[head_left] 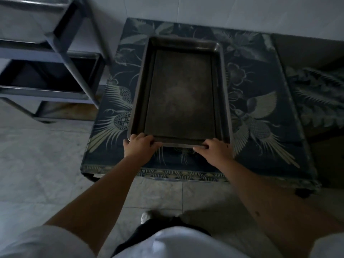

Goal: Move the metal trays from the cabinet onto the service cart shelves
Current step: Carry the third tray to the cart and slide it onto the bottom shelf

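Note:
A dark rectangular metal tray (181,90) lies lengthwise on a low surface draped in a dark blue cloth with pale bird and flower patterns (260,101). My left hand (138,145) grips the tray's near rim at its left corner, fingers curled over the edge. At the right end of the same rim my right hand (214,148) holds on, thumb stretched along the edge. The tray holds nothing. The metal service cart (55,54) stands at the upper left, with two shelves showing.
The cart's leg (81,79) stands close to the cloth's left edge. Pale tiled floor (37,164) spreads to the left and below. A white wall runs behind. A second patterned cloth (320,97) lies at the right.

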`<action>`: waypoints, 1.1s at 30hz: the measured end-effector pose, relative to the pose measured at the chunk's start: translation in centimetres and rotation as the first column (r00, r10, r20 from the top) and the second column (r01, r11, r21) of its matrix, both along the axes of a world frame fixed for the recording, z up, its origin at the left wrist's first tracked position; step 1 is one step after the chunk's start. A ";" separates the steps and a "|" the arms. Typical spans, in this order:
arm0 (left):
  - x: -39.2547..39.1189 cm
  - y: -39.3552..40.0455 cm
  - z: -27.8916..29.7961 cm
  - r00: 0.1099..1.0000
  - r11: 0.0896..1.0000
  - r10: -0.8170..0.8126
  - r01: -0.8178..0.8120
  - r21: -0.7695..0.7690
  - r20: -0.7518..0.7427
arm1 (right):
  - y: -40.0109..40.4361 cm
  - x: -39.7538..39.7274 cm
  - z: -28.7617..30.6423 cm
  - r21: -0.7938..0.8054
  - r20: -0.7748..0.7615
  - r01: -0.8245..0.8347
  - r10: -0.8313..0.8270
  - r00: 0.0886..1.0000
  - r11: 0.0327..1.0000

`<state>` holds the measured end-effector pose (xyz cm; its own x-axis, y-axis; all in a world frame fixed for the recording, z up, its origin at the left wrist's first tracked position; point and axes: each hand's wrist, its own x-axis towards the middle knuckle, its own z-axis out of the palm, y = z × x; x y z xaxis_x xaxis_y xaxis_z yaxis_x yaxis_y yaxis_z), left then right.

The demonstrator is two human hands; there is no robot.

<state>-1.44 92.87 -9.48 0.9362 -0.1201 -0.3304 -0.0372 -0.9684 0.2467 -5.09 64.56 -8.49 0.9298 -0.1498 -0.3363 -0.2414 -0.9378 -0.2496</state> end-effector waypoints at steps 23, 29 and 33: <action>4.1 1.9 3.4 0.981 0.965 0.193 -0.189 -0.183 0.007 | -4.3 1.4 1.6 0.157 0.093 0.401 -0.418 0.904 0.903; 13.3 0.5 0.4 0.869 0.809 0.450 -0.494 -0.320 -0.205 | -8.3 10.2 0.8 0.535 -0.143 0.601 -0.638 0.757 0.594; 16.2 0.9 -0.8 0.805 0.735 0.542 -0.593 -0.329 -0.240 | -10.2 12.7 -0.1 0.640 -0.278 0.627 -0.626 0.729 0.445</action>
